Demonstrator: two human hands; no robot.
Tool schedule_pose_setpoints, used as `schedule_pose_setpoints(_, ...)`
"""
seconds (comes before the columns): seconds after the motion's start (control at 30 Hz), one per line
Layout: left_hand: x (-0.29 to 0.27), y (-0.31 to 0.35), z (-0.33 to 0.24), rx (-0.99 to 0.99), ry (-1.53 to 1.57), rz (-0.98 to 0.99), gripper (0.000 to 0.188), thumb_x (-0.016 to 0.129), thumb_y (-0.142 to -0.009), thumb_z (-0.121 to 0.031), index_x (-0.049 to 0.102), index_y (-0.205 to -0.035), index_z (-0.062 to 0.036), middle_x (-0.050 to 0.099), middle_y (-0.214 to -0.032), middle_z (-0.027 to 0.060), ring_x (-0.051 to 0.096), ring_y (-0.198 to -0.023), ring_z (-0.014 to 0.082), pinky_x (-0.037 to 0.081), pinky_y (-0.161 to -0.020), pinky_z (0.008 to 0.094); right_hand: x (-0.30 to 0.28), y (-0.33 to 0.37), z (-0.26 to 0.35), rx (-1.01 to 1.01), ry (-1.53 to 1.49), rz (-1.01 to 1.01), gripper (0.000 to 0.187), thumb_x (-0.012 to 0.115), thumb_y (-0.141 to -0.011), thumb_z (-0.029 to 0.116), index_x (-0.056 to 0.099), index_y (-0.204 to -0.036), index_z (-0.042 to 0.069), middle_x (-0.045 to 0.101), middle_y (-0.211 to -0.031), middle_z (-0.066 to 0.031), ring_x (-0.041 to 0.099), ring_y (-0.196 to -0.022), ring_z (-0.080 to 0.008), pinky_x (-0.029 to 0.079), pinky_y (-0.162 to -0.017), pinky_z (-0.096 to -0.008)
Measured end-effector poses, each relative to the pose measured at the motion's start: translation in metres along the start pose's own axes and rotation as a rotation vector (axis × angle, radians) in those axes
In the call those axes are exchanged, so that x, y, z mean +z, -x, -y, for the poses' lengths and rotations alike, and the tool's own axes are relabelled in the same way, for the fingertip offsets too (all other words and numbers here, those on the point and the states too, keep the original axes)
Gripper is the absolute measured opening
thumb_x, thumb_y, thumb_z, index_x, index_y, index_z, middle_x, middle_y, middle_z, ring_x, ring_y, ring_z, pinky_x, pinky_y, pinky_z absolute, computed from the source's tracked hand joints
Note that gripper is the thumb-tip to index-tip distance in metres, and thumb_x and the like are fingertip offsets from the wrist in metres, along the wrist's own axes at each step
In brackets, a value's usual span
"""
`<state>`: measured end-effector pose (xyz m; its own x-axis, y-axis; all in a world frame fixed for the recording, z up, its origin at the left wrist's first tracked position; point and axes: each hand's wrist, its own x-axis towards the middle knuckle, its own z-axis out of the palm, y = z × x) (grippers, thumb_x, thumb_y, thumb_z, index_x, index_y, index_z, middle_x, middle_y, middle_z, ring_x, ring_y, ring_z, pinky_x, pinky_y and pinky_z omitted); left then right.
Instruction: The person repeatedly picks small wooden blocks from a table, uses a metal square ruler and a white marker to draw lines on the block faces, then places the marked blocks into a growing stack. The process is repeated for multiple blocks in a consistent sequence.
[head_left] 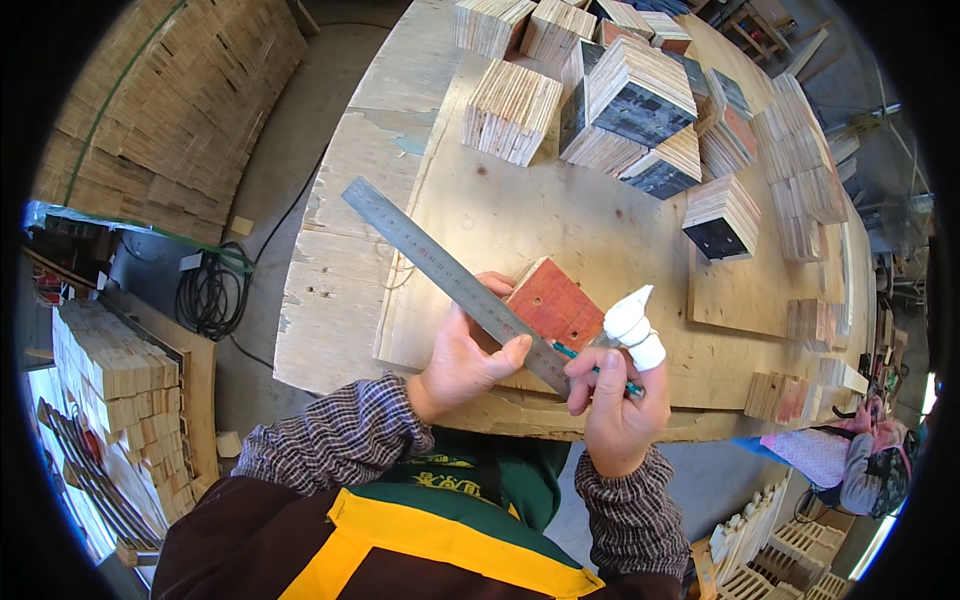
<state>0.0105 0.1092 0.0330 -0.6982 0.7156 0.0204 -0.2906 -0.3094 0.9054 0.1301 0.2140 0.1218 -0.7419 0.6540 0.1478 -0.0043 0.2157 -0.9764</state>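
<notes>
My left hand [468, 355] is closed around a steel ruler [425, 255] and a small wood block [556, 303] with a reddish face and small dark holes. The ruler lies slantwise across the block's near side, my left thumb pressing on it. My right hand [625, 415] pinches a teal pen [632, 388], its tip end close to the block beside the ruler's edge. White wrapping [630, 325], apparently a bandage, covers a raised finger of my right hand. Both hands are above the near edge of the plywood-topped table [430, 330].
Stacked plywood blocks [512, 110], some black-faced, stand across the table's far side. A single black-faced block [722, 218] sits right of centre. More blocks [775, 395] line the right edge. Strapped wood stacks [170, 110] and coiled black cable [215, 295] are on the left floor.
</notes>
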Motion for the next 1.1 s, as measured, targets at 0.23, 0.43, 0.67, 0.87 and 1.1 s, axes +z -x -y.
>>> schedule_pose_setpoints(0.23,0.0,0.001,-0.001,0.007,-0.039,-0.022,0.055,0.071,-0.078,-0.002,0.04,-0.124,-0.0042,0.044,-0.119,0.0061,0.049,-0.111,0.0138,0.044,-0.096,0.032,0.021,-0.021,0.0,0.042,-0.023,0.075,0.024,0.044,-0.103,0.008,0.045,-0.122,-0.006,0.065,-0.081,-0.0105,0.053,-0.053,-0.0081,0.043,-0.047,-0.0213)
schedule_pose_setpoints(0.43,-0.001,0.001,-0.002,-0.029,0.018,-0.013,0.055,0.071,-0.078,-0.001,0.04,-0.123,-0.0047,0.043,-0.119,0.0059,0.048,-0.109,0.0132,0.044,-0.095,0.0313,0.006,-0.022,0.006,0.144,-0.001,0.053,0.026,0.043,-0.103,0.008,0.043,-0.127,-0.001,0.063,-0.077,-0.0077,0.049,-0.051,-0.0063,0.041,-0.047,-0.02)
schedule_pose_setpoints(0.67,0.0,0.001,0.0,0.005,0.017,-0.026,0.053,0.07,-0.078,-0.001,0.04,-0.122,-0.0045,0.042,-0.119,0.0059,0.048,-0.108,0.0129,0.044,-0.094,0.0301,0.018,-0.024,0.002,0.126,-0.046,0.048,0.023,0.042,-0.103,0.008,0.045,-0.123,-0.002,0.063,-0.076,-0.0093,0.05,-0.051,-0.0065,0.041,-0.046,-0.0201)
schedule_pose_setpoints(0.87,-0.003,0.0,0.002,0.011,-0.018,-0.019,0.054,0.072,-0.077,-0.003,0.041,-0.122,-0.0046,0.045,-0.114,0.0053,0.05,-0.105,0.0123,0.046,-0.091,0.0301,0.017,-0.032,0.005,0.14,-0.056,0.073,0.023,0.042,-0.103,0.01,0.046,-0.123,-0.001,0.062,-0.078,-0.0085,0.048,-0.05,-0.0064,0.04,-0.045,-0.0205)
schedule_pose_setpoints(1.1,0.0,0.003,0.003,-0.029,0.035,-0.023,0.056,0.071,-0.078,-0.001,0.04,-0.123,-0.0048,0.045,-0.114,0.005,0.05,-0.105,0.012,0.046,-0.092,0.0293,0.027,-0.035,-0.001,0.093,-0.069,0.072,0.024,0.043,-0.103,0.01,0.046,-0.123,-0.002,0.063,-0.079,-0.0088,0.05,-0.052,-0.006,0.041,-0.046,-0.0201)
